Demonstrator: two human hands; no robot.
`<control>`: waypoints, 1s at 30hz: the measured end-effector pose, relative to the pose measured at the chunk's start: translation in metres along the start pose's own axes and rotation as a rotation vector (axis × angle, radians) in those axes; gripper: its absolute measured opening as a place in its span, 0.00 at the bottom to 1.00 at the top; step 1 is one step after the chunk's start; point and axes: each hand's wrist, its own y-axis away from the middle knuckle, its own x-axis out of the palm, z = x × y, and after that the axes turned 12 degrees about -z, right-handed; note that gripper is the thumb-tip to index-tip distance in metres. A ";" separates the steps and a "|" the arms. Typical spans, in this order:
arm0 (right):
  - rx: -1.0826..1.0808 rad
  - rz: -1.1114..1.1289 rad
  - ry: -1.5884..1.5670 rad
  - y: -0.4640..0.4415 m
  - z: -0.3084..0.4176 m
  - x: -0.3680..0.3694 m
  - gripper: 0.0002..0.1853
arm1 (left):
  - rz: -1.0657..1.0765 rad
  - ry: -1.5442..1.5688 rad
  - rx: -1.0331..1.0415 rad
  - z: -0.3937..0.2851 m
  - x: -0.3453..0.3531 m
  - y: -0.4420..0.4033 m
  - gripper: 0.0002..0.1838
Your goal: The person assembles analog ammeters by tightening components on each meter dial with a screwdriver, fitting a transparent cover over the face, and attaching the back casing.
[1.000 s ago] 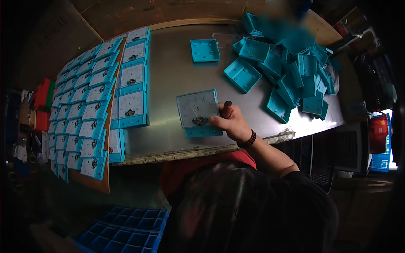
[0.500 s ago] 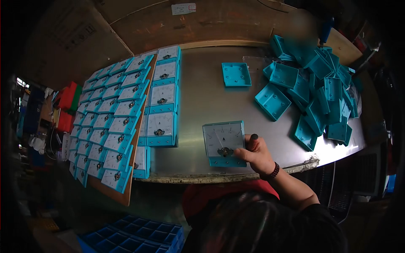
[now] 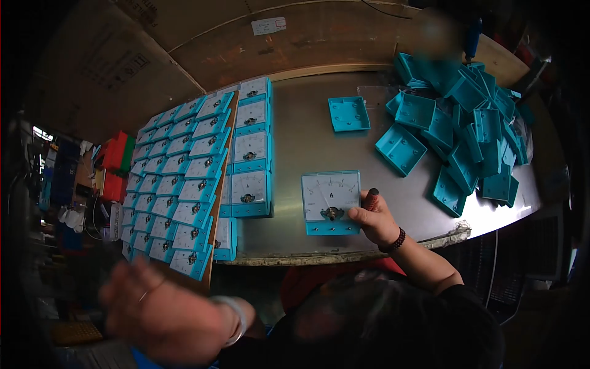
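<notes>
My right hand (image 3: 380, 222) grips the lower right side of an ammeter (image 3: 332, 195). It has a white dial marked A, a clear cover and a teal base, and its dial faces me. A red handle (image 3: 371, 200) with a dark end also sticks up out of that hand; the rest of it is hidden. At the lower left my left hand (image 3: 169, 313) is in front of the board of meters, smeared by motion, and its fingers do not show clearly. Many finished-looking meters (image 3: 206, 166) lie in overlapping rows on a brown board (image 3: 225, 161) at the left.
Beside the board, more meters (image 3: 251, 147) stand in a column on the metal table (image 3: 301, 135). One teal case (image 3: 348, 114) lies open side up at the back. A heap of teal cases (image 3: 467, 123) fills the right side. Cardboard (image 3: 319, 37) walls the back.
My left hand has come into view at the lower left. My right hand still holds the ammeter, now turned a little more upright. The whole view has shifted slightly.
</notes>
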 end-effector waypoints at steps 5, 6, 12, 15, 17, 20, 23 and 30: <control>-0.474 0.058 0.678 -0.006 -0.007 -0.010 0.12 | 1.038 -0.413 -0.734 0.132 -0.098 0.109 0.49; -0.625 0.093 0.774 -0.005 0.001 0.003 0.13 | 1.093 -0.344 -0.999 0.141 -0.103 0.118 0.53; -0.743 0.110 0.988 -0.006 -0.007 0.008 0.16 | 1.017 -0.238 -1.039 0.139 -0.103 0.126 0.57; -0.740 0.202 0.995 -0.017 -0.013 0.012 0.17 | 0.907 -0.232 -1.093 0.142 -0.109 0.125 0.58; -0.711 0.243 0.999 -0.026 -0.007 0.015 0.20 | 0.872 -0.265 -1.024 0.153 -0.123 0.123 0.58; -0.427 0.611 0.836 -0.062 0.008 0.013 0.17 | 0.798 -0.274 -1.043 0.163 -0.142 0.113 0.50; -0.846 0.077 1.091 -0.127 0.015 -0.005 0.14 | 0.652 -0.199 -1.161 0.170 -0.145 0.105 0.41; -0.832 -0.141 1.334 -0.160 0.018 -0.035 0.04 | 0.535 -0.037 -1.201 0.159 -0.141 0.098 0.36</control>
